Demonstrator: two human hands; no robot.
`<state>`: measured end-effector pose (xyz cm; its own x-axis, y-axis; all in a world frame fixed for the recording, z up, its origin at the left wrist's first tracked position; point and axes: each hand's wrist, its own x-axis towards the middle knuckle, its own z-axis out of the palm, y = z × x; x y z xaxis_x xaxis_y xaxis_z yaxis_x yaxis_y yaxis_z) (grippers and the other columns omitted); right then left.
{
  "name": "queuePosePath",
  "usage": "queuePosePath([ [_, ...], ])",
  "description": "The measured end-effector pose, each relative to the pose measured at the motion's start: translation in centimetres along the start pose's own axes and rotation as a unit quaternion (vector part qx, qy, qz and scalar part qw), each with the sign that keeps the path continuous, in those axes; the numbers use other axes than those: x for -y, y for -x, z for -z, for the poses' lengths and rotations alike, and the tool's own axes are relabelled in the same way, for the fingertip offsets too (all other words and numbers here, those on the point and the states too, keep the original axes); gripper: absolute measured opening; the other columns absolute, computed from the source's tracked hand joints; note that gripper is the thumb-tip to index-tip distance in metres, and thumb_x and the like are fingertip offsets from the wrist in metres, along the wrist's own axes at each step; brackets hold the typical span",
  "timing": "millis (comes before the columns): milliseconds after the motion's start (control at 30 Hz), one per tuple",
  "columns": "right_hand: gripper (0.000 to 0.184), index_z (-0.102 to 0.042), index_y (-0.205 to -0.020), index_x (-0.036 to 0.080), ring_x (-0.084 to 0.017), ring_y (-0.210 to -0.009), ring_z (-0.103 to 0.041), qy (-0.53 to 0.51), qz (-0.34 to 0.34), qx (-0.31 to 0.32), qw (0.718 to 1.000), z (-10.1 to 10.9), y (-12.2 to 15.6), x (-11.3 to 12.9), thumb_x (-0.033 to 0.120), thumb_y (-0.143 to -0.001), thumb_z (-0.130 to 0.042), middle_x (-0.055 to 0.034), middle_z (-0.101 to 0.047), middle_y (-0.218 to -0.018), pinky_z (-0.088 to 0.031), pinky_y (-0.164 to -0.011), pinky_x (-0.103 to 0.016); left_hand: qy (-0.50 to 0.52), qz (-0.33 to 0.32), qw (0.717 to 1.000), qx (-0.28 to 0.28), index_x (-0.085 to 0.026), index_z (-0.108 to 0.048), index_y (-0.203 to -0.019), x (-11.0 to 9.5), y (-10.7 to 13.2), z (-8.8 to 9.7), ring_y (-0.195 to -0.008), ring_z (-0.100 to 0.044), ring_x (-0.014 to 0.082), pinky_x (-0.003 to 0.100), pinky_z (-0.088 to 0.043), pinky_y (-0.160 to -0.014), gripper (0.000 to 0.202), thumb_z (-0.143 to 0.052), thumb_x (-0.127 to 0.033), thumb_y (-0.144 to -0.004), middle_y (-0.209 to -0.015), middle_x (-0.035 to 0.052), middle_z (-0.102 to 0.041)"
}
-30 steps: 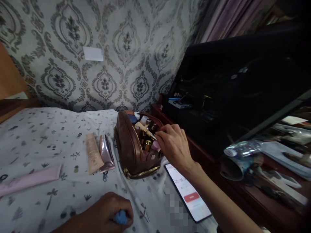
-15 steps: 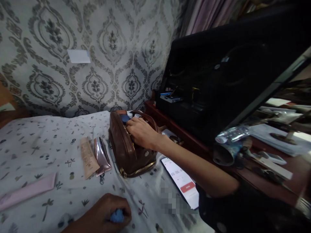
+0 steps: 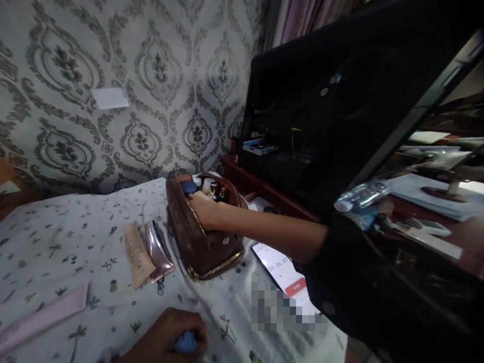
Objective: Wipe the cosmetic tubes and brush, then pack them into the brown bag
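My right hand [image 3: 206,207] reaches into the open top of a brown toiletry bag [image 3: 189,234]; its fingers are hidden inside. Beside it in the bag show a dark blue round item [image 3: 190,188], a white-capped container [image 3: 206,185] and shiny capped bottles [image 3: 214,190]. My left hand [image 3: 174,327] is closed around a small crumpled blue thing [image 3: 185,343] above the sheet. Left of the bag lie a beige tube [image 3: 138,257] and a metallic pink tube [image 3: 159,252], side by side. Farther left is a pale pink tube [image 3: 45,315].
A phone [image 3: 287,277] showing a running timer lies right of the bag on the patterned sheet [image 3: 106,217]. A large black television [image 3: 321,126] stands on a red-brown table behind. A clear plastic bottle [image 3: 363,196] and papers [image 3: 431,194] are at right.
My right hand has shifted left and lower in the bag, uncovering the shiny bottles behind it. My left hand still grips the blue thing. The view has turned slightly.
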<state>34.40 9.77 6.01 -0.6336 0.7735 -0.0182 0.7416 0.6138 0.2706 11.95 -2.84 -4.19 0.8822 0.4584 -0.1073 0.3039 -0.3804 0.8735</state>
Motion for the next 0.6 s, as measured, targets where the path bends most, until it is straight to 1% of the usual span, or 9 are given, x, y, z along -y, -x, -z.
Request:
queuePosePath([
  [100,0.019,-0.074,-0.093,0.013,-0.025,-0.099,-0.063,0.017,0.023,0.044,0.999,1.3,0.3,-0.1,0.017,-0.091,-0.055,-0.0140,-0.074,-0.107,-0.041,-0.089,-0.040,0.003,0.000,1.000,0.008,-0.020,-0.071,-0.093,-0.9,0.0,0.3,-0.083,-0.063,0.0169,0.021,-0.050,-0.081,0.033,-0.055,-0.049,-0.094,-0.089,0.0053,-0.071],
  [167,0.021,-0.072,-0.096,0.009,-0.027,-0.102,-0.064,0.021,0.018,0.052,0.998,2.4,0.7,-0.2,0.016,-0.092,-0.053,-0.0174,-0.073,-0.106,-0.041,-0.089,-0.039,-0.002,-0.004,1.000,-0.001,-0.020,-0.070,-0.092,-1.0,0.0,0.2,-0.082,-0.064,0.0167,0.021,-0.050,-0.080,0.033,-0.056,-0.049,-0.094,-0.088,0.0049,-0.071],
  [267,0.022,-0.071,-0.099,0.009,-0.027,-0.108,-0.063,0.017,-0.015,0.031,0.999,3.7,1.5,-0.7,0.012,-0.093,-0.050,-0.0170,-0.073,-0.104,-0.041,-0.091,-0.038,-0.008,-0.016,1.000,-0.016,-0.020,-0.069,-0.089,-0.3,-0.1,-0.2,-0.079,-0.063,0.0164,0.021,-0.049,-0.078,0.032,-0.056,-0.049,-0.092,-0.086,0.0044,-0.071],
  [367,0.023,-0.070,-0.106,0.012,-0.028,-0.108,-0.065,0.005,-0.064,0.009,0.998,4.2,2.4,-1.4,0.013,-0.093,-0.051,-0.0152,-0.073,-0.105,-0.043,-0.090,-0.039,-0.001,-0.013,1.000,-0.012,-0.020,-0.069,-0.087,0.6,-0.2,-0.5,-0.076,-0.062,0.0157,0.021,-0.049,-0.076,0.031,-0.057,-0.048,-0.091,-0.084,0.0039,-0.071],
  [467,0.024,-0.069,-0.110,0.015,-0.028,-0.106,-0.066,-0.011,-0.094,0.012,0.995,4.3,3.2,-1.7,0.015,-0.094,-0.053,-0.0142,-0.073,-0.105,-0.045,-0.085,-0.037,0.000,-0.003,1.000,-0.006,-0.019,-0.069,-0.085,0.9,-0.3,-0.5,-0.076,-0.061,0.0158,0.021,-0.049,-0.077,0.030,-0.059,-0.047,-0.090,-0.083,0.0034,-0.071],
  [600,0.024,-0.070,-0.111,0.015,-0.028,-0.107,-0.066,-0.023,-0.123,0.018,0.992,4.6,3.7,-1.4,0.015,-0.093,-0.054,-0.0148,-0.072,-0.109,-0.048,-0.082,-0.033,-0.008,-0.009,1.000,-0.006,-0.018,-0.070,-0.086,0.6,-0.3,-0.2,-0.075,-0.061,0.0156,0.020,-0.048,-0.075,0.035,-0.057,-0.050,-0.091,-0.082,0.0041,-0.071],
])
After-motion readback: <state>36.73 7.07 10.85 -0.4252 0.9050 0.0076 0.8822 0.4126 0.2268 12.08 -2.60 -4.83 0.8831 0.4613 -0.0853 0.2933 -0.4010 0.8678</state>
